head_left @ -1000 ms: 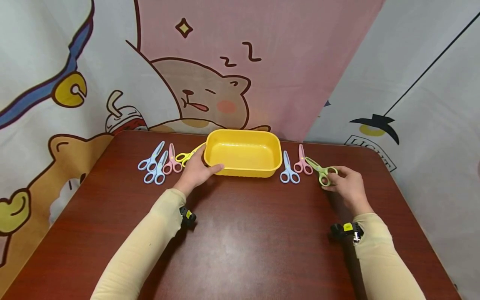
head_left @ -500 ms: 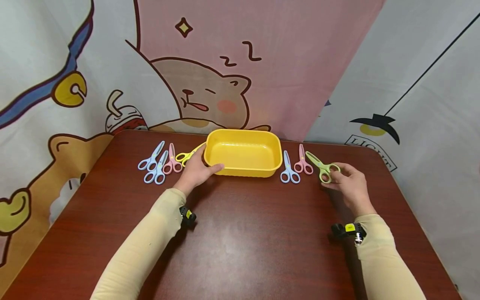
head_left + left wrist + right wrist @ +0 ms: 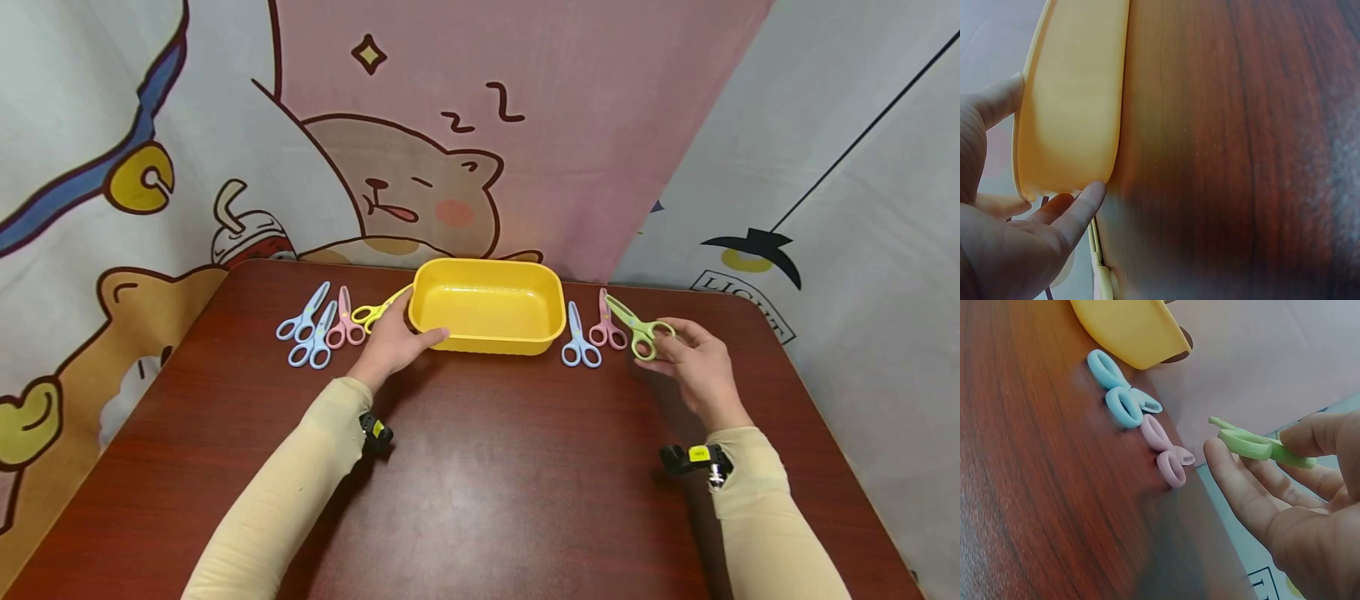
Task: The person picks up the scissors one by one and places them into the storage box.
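A yellow tub stands at the back middle of the dark wooden table. My left hand grips its left end, thumb along the front wall. My right hand pinches the handles of green scissors, lifted just off the table with the blades pointing back left. Blue scissors and pink scissors lie between the tub and that hand.
Left of the tub lie two blue scissors, pink scissors and yellow scissors, the last partly behind my left hand. A cartoon-print cloth hangs behind the table. The table's right edge runs close to my right forearm.
My right hand has lifted the green scissors off the table and carried them a little left and back, over the pink pair. The left hand and the tub have stayed put.
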`<state>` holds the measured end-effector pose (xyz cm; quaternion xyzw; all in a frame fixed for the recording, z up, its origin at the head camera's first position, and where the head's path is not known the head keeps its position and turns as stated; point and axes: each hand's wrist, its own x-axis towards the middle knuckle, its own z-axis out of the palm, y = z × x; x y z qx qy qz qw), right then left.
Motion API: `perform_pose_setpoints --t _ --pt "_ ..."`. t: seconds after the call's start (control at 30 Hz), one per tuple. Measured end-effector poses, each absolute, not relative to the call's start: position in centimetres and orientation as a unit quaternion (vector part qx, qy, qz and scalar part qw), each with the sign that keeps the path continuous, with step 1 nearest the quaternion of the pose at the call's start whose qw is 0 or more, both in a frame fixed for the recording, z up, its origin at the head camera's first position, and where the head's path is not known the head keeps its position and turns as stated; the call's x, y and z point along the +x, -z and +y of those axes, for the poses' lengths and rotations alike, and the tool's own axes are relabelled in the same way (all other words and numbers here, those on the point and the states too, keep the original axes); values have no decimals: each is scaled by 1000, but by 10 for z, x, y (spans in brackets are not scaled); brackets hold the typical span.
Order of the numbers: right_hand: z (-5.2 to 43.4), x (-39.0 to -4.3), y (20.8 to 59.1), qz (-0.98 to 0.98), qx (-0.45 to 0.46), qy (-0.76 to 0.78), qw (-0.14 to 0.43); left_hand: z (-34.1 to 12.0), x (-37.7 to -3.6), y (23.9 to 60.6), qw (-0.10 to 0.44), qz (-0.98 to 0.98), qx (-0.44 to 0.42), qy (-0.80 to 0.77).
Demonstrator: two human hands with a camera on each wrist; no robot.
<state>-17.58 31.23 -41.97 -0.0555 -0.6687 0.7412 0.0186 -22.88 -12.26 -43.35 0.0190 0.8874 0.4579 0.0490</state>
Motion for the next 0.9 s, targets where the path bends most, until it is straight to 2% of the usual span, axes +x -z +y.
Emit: perform_pose_setpoints --t 0.9 --pt "285 -185 406 -633 -8 -774 5 -123 -229 434 59 891 8 -451"
